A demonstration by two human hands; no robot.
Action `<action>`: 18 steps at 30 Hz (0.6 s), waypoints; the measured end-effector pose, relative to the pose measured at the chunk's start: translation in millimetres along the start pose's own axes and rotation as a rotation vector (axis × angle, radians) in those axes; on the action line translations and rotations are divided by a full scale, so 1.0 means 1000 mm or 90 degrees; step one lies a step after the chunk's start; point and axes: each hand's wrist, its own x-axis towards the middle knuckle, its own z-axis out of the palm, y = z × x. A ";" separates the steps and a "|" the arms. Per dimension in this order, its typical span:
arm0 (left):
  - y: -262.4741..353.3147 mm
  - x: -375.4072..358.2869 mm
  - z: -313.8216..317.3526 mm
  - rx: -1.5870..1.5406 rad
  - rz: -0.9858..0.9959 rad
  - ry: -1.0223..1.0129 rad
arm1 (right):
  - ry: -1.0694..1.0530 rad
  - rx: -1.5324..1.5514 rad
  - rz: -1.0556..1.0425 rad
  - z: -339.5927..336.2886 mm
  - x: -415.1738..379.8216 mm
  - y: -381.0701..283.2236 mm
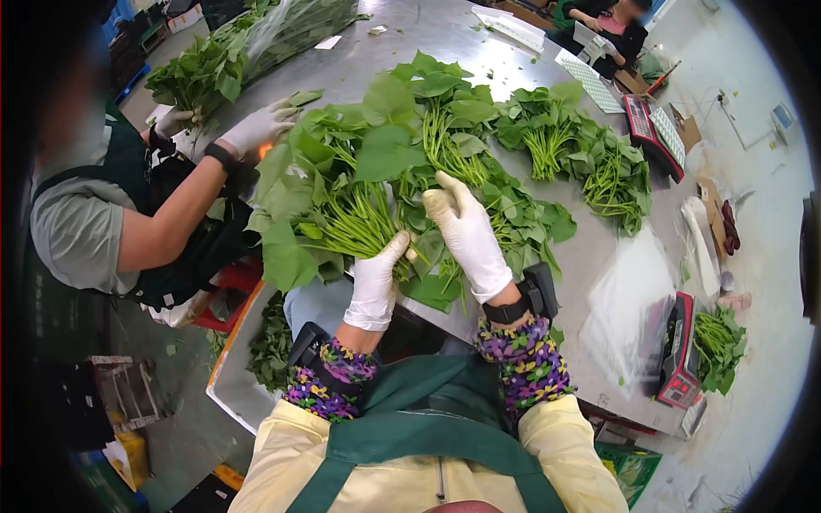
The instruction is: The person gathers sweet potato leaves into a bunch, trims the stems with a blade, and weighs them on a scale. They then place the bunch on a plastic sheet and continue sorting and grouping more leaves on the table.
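My left hand (375, 286), in a white glove, is closed round the stems of a bunch of leafy greens (351, 221). The bunch's broad green leaves spread to the left and away from me. My right hand (469, 239), gloved too, is just right of the bunch, above other greens. Its thumb and forefinger point up and left, slightly apart, with nothing visible between them. A large single leaf (389, 154) is just beyond its fingertips. More stems and leaves (451, 145) lie behind and to the right of that hand on the metal table (560, 205).
Two bundles of greens (547, 145) lie at the right. Clear plastic bags (630, 308) and red scales (682, 363) are near the right edge. On the left, a co-worker's gloved hand (256, 128) reaches over the table. Another person (607, 34) is at the far side.
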 end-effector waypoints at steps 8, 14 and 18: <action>0.002 0.008 -0.004 -0.064 -0.003 0.032 | -0.064 0.012 -0.037 -0.005 -0.008 -0.002; 0.001 0.011 -0.006 -0.078 0.016 0.034 | -0.112 -0.297 -0.247 -0.018 -0.030 -0.005; 0.002 0.014 -0.007 -0.120 0.012 0.087 | -0.172 -0.561 -0.450 -0.022 -0.052 -0.008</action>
